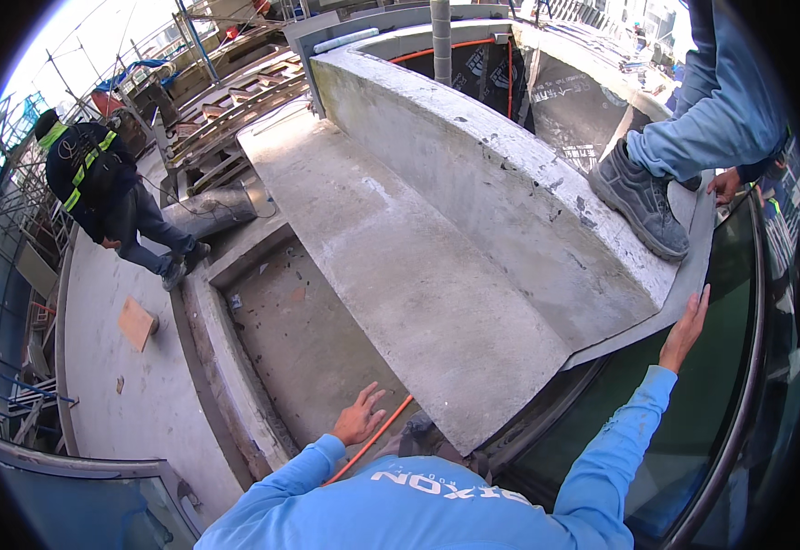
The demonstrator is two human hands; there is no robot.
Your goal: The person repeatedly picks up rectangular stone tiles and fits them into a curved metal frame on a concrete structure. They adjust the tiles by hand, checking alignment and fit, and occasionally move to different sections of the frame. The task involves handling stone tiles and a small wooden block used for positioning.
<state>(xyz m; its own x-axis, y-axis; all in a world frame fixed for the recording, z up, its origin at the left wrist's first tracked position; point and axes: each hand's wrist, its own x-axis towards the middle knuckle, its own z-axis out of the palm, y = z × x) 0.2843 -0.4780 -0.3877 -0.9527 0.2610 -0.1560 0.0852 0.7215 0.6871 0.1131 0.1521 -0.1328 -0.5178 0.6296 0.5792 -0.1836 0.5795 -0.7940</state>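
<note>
My left hand (359, 414) is open with its fingers spread, held over a sunken concrete recess (304, 339) and near an orange cord (383, 429). It holds nothing. My right hand (685, 332) reaches up on the right, fingers stretched out, against the outer edge of a thin grey sheet (649, 326). This sheet wraps round the end of a low concrete wall (473, 165). Farther up the same sheet, another person's hand (723, 186) grips its edge. A grey work boot (638, 206) of someone in blue trousers stands on the wall top.
A concrete slab (391, 247) slopes alongside the wall. Dark green glass (693, 412) with a curved rail lies at right. A worker in a dark hi-vis jacket (84, 170) walks at left, near a metal duct (212, 209). A wooden board piece (135, 323) lies on the walkway.
</note>
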